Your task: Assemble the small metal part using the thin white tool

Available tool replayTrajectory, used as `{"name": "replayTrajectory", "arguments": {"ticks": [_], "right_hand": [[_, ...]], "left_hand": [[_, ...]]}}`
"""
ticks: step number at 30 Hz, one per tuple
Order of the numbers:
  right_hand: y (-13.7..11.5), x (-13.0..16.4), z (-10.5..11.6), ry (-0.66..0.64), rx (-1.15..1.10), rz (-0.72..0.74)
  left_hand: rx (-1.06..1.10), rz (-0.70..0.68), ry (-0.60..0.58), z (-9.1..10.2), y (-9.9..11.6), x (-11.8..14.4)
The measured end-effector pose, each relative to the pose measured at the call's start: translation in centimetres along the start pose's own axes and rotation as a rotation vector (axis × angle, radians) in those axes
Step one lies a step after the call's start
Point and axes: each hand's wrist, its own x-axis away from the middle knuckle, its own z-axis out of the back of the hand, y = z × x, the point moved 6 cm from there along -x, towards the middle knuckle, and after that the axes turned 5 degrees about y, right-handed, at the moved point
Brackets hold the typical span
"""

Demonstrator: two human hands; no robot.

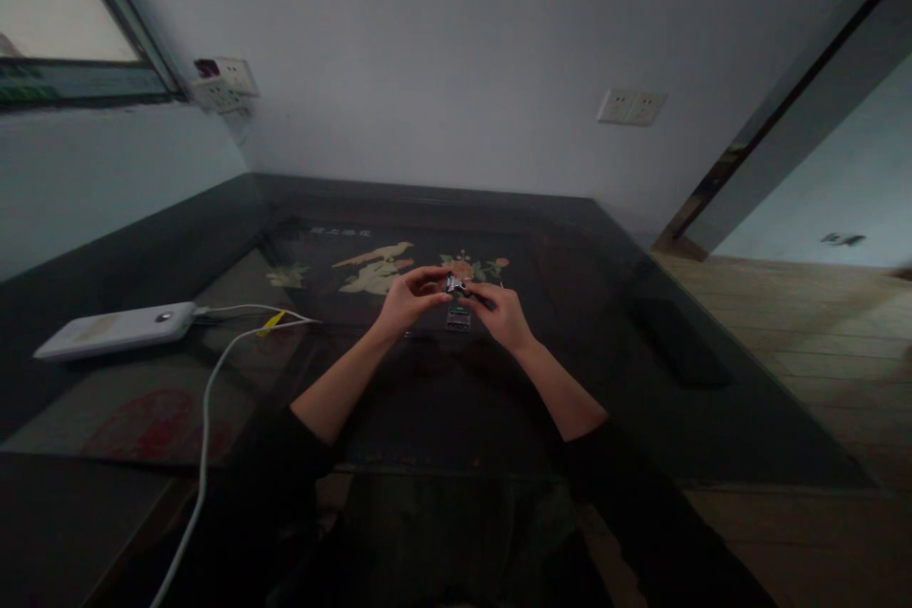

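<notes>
Between my two hands, over the dark glossy table (456, 408), is a small dark object with shiny metallic parts (454, 285); its kind is too small to make out. My left hand (408, 302) pinches it from the left with thumb and forefinger. From the right, the fingertips of my right hand (500, 312) close on it too. Just below the fingers, a small dark rectangular piece with a bit of green (458, 317) shows on the table or its reflection; I cannot tell which.
A white power bank (118, 331) lies at the left, its white cable (208, 408) running off the front edge. At the right rests a flat black rectangular object (680, 342). Behind the table rises a wall with sockets (631, 106). Wooden floor (805, 304) lies beyond the right edge.
</notes>
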Motion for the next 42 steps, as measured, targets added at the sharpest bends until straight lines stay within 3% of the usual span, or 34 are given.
{"name": "replayTrajectory", "arguments": {"ticks": [9, 21, 35, 42], "right_hand": [[-0.5, -0.3, 0.3, -0.021, 0.076, -0.018], [0.7, -0.3, 0.0, -0.049, -0.061, -0.129], [0.8, -0.5, 0.4, -0.002, -0.039, -0.099], [1.0, -0.6, 0.5, -0.017, -0.018, -0.106]], "left_hand": [[-0.075, -0.033, 0.015, 0.2, -0.2, -0.1], [-0.044, 0.004, 0.054, 0.1, -0.4, -0.2], [-0.1, -0.037, -0.016, -0.2, 0.1, -0.1], [-0.135, -0.037, 0.008, 0.0, -0.2, -0.1]]}}
